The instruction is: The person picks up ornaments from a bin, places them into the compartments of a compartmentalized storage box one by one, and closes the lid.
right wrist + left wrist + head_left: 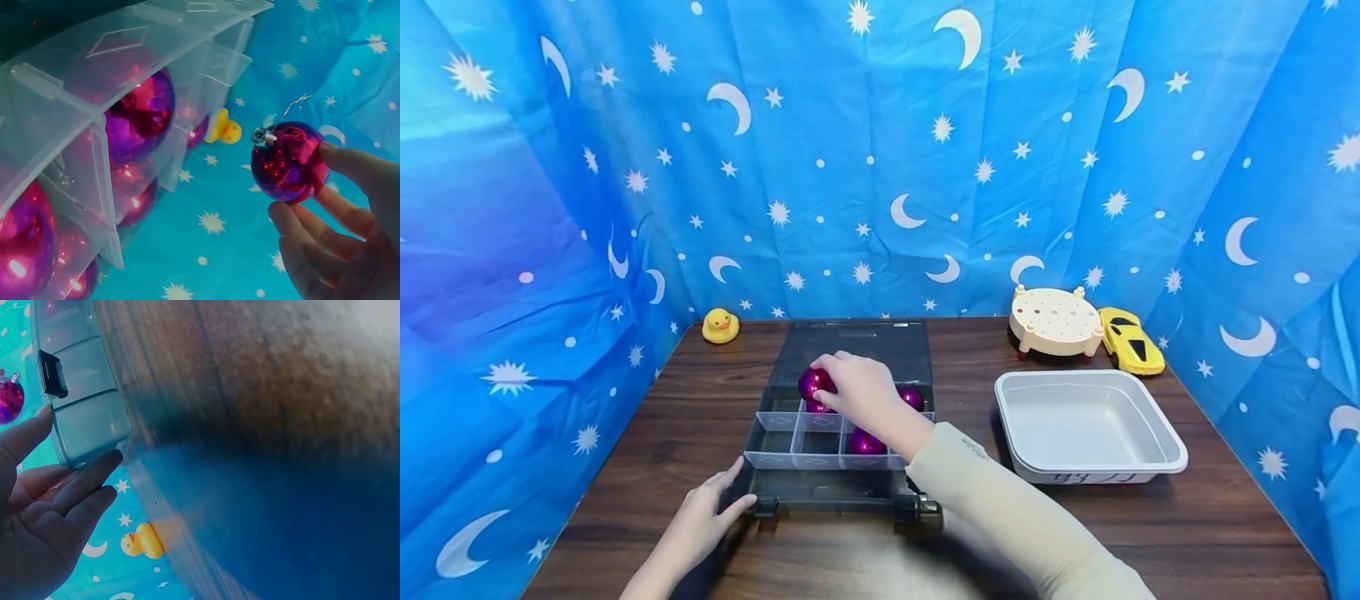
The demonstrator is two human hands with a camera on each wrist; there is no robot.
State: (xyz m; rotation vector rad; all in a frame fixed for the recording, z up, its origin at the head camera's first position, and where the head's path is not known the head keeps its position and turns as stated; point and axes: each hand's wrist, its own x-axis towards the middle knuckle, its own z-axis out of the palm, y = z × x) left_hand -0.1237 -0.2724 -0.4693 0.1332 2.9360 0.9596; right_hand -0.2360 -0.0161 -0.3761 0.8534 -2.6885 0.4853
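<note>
My right hand (868, 396) pinches a shiny magenta Christmas bauble (290, 162) between thumb and fingers, above the back part of a divided plastic box (816, 460). The bauble's silver cap and a wire loop show in the right wrist view. Other magenta baubles lie in the box: one in a front compartment (867, 442), one at the back right (912, 397), and one partly hidden below the held bauble. My left hand (700, 512) rests at the box's front left corner, thumb by a black latch (53, 374), with fairly straight fingers along the side.
The dark lid (850, 346) lies opened behind the box. A white basin (1090, 468) stands to the right. Farther back are a cream round stool-like toy (1056, 321) and a yellow toy car (1131, 342). A rubber duck (721, 326) sits at the back left. Starry blue cloth surrounds the table.
</note>
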